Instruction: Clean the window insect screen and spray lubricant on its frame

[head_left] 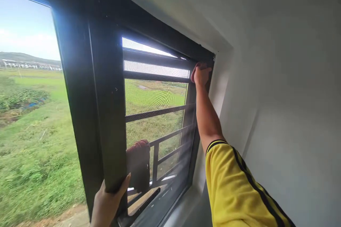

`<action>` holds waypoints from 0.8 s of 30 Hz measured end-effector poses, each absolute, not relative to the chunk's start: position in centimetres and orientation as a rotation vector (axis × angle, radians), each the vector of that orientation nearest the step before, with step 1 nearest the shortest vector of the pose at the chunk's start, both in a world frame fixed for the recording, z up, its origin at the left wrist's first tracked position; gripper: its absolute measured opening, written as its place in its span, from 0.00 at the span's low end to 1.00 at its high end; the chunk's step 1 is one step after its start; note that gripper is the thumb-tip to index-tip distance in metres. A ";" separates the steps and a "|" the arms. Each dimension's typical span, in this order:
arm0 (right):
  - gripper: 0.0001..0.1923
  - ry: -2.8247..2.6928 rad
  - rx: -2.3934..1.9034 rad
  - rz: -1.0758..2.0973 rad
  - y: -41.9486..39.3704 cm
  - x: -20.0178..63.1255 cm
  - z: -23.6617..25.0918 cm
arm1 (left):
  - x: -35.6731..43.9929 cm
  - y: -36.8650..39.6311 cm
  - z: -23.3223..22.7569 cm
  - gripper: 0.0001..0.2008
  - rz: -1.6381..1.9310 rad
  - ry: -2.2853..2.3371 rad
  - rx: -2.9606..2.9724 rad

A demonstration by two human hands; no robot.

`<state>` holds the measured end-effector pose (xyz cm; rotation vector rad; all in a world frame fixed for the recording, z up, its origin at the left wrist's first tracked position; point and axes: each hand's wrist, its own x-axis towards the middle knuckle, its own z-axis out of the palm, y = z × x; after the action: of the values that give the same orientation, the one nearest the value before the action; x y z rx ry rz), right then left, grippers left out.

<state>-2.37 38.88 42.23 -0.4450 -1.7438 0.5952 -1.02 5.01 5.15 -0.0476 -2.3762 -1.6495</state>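
Dark window frame (106,106) gripped by left hand (108,202) at 7 o'clock, right hand (200,74) pressing the mesh screen's (154,95) top corner at 1 o'clock beside a white wall (279,78).

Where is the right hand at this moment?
In the head view, the right hand is raised to the upper right corner of the mesh screen, against the dark window frame, beside the white wall.

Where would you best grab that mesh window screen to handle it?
Probably by its dark frame, not the mesh. The left hand already wraps the near upright of the screen frame low down, thumb on the room side, while the right hand presses the far top corner. The mesh is thin and gives no hold; the rigid bars do.
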 end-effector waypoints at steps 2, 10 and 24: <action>0.20 -1.687 -0.413 0.638 31.8 -1.8 40.9 | -1.7 5.0 5.0 0.29 -1.645 -2.357 -0.066; 0.14 -1.782 0.285 0.411 22.2 -2.5 40.7 | -2.8 4.4 6.6 0.27 -1.477 -2.454 -0.012; 0.28 -1.813 0.046 0.623 22.9 -1.9 33.2 | -3.0 4.6 5.3 0.29 -1.549 -2.405 -0.098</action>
<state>-1.90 22.86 33.17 0.0462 -1.8133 0.6233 -2.99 4.63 5.34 -0.0975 -2.4052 -1.5494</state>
